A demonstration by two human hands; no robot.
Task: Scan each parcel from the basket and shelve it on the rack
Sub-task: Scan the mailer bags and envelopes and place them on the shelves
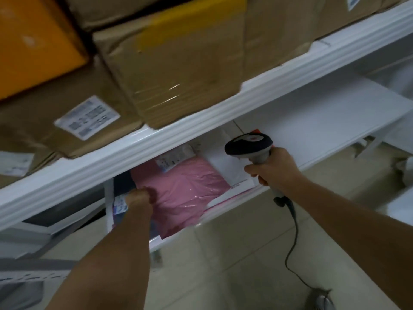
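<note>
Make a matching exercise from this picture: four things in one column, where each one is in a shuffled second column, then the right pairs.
Things:
1. scanner
2. pink parcel
3. cardboard box
4. cable

Places:
A. on the upper shelf
B. on the lower shelf, under the left hand
C. gripped in the right hand
D. hanging down toward the floor

Pairs: 1-C, 2-B, 3-A, 4-D
</note>
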